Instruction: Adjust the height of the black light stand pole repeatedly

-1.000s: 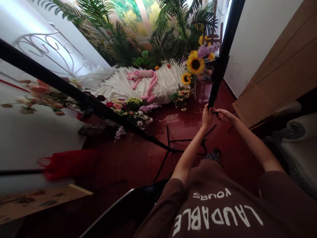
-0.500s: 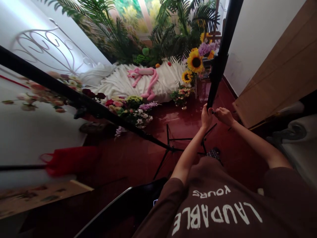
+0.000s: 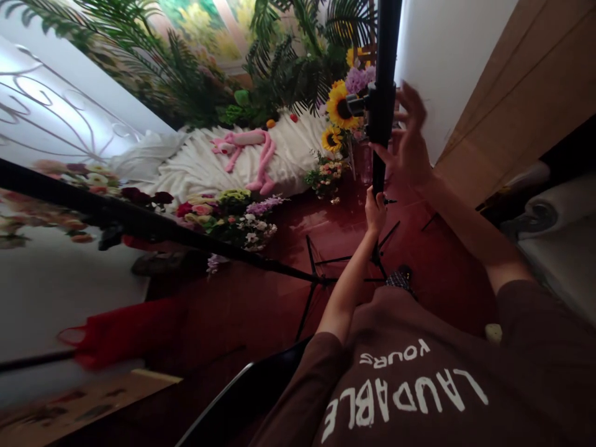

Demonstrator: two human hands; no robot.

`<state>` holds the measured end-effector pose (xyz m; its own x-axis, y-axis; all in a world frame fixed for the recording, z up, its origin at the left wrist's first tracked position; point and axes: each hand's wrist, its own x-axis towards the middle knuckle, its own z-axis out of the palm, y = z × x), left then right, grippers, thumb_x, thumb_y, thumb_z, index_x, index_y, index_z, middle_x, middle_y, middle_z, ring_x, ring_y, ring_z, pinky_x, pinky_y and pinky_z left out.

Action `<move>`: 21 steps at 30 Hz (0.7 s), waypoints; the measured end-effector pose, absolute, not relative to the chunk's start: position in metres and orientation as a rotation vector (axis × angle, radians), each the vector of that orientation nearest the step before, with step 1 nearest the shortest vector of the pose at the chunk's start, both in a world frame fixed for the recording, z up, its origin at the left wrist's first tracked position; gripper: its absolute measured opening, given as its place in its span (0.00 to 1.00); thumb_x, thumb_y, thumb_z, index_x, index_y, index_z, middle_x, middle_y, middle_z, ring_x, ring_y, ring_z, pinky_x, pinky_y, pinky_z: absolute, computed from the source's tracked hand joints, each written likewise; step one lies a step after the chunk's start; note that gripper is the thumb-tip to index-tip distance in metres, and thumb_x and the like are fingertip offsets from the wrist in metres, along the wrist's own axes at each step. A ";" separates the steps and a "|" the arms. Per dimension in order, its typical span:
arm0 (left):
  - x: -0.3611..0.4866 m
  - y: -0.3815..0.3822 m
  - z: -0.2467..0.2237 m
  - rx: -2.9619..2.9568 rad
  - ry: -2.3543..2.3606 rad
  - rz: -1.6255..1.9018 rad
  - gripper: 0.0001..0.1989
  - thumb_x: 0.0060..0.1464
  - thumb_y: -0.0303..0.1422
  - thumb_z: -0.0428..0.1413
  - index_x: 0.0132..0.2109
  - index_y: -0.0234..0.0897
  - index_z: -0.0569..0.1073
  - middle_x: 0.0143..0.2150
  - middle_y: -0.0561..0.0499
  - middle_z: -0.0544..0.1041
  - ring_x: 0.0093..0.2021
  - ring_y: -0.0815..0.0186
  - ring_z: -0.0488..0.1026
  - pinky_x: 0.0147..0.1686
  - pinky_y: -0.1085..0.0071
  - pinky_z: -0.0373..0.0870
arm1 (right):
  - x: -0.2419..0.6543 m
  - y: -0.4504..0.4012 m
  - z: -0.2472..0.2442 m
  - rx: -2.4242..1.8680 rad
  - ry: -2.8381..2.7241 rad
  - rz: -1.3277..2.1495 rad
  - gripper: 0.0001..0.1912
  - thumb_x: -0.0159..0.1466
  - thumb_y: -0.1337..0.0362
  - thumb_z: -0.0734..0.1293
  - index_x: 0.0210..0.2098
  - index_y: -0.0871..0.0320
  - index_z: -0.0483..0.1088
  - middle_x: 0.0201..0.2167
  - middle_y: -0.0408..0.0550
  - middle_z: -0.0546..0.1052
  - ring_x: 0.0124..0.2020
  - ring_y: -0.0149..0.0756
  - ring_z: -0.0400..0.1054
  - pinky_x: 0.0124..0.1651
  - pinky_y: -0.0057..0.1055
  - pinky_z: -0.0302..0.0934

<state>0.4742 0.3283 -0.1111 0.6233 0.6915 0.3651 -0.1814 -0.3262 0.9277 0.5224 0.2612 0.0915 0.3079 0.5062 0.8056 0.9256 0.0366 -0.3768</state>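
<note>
A black light stand [image 3: 380,118] rises almost upright in front of me, with its legs spread on the red floor. My left hand [image 3: 375,212] is wrapped round its pole low down, next to a small knob [image 3: 389,201]. Higher up, beside the stand's thick collar, my right hand [image 3: 410,139] is raised with its fingers apart and slightly blurred. Its thumb reaches towards the pole; whether it touches cannot be made out. A black clamp knob [image 3: 357,104] sticks out from the left side of the collar.
Another black stand pole [image 3: 186,230] slants across the left. Behind are a white draped cloth [image 3: 293,152] with a pink plush toy [image 3: 251,139], sunflowers [image 3: 342,105] and mixed flowers [image 3: 251,230]. A brown board [image 3: 493,81] leans at right beside a grey armchair [image 3: 544,217].
My right hand has left the low knob and moved up beside the collar, its fingers spreading. My left hand stays on the pole. The view has turned, and the pole stands more upright.
</note>
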 end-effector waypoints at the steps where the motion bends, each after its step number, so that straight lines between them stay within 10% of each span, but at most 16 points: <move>1: 0.473 0.329 -0.110 1.682 0.416 0.918 0.23 0.68 0.50 0.43 0.57 0.42 0.69 0.36 0.50 0.76 0.32 0.68 0.74 0.38 0.71 0.70 | 0.519 0.265 0.102 -1.638 -1.377 -0.551 0.32 0.68 0.56 0.65 0.67 0.43 0.51 0.66 0.42 0.59 0.69 0.39 0.57 0.63 0.39 0.67; 6: 0.458 0.337 -0.106 1.747 0.333 0.879 0.23 0.66 0.49 0.48 0.60 0.41 0.67 0.47 0.43 0.79 0.46 0.64 0.77 0.50 0.63 0.72 | 0.513 0.265 0.101 -1.685 -1.428 -0.549 0.33 0.68 0.60 0.65 0.69 0.46 0.51 0.66 0.42 0.61 0.72 0.42 0.53 0.74 0.45 0.51; 12: 0.452 0.353 -0.114 1.816 0.162 0.785 0.33 0.61 0.50 0.55 0.67 0.41 0.59 0.64 0.35 0.69 0.63 0.54 0.70 0.62 0.54 0.67 | 0.513 0.261 0.022 -1.711 -1.374 -0.347 0.31 0.67 0.59 0.66 0.67 0.48 0.54 0.65 0.50 0.62 0.67 0.47 0.60 0.68 0.50 0.59; 21: 0.465 0.361 -0.145 1.846 0.133 0.797 0.27 0.66 0.46 0.50 0.65 0.37 0.62 0.57 0.35 0.74 0.59 0.54 0.74 0.60 0.55 0.71 | 0.499 0.258 -0.021 -1.837 -1.251 -0.216 0.34 0.67 0.63 0.65 0.70 0.42 0.51 0.67 0.48 0.61 0.67 0.52 0.60 0.61 0.51 0.68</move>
